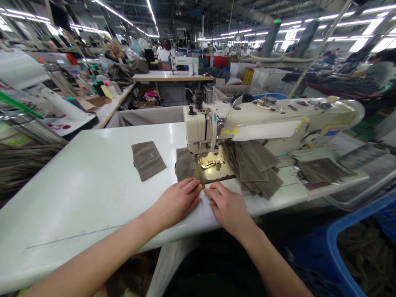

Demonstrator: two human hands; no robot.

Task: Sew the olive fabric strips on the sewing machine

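My left hand [177,201] and my right hand [228,207] lie side by side on the white table [93,185], just in front of the cream sewing machine [247,121]. Their fingertips meet near the front edge of a grey-brown fabric piece [185,166] that lies under the presser foot [208,163] on the brass plate. Both hands have fingers curled and pressed down; whether they pinch anything is hidden. A separate grey-brown fabric piece [147,160] lies flat to the left of the machine.
A pile of grey-brown fabric pieces [256,169] sits right of the needle under the machine arm. A blue bin [349,243] stands at lower right. Stacked fabric [21,165] fills the left edge. Other sewing stations and people are farther back.
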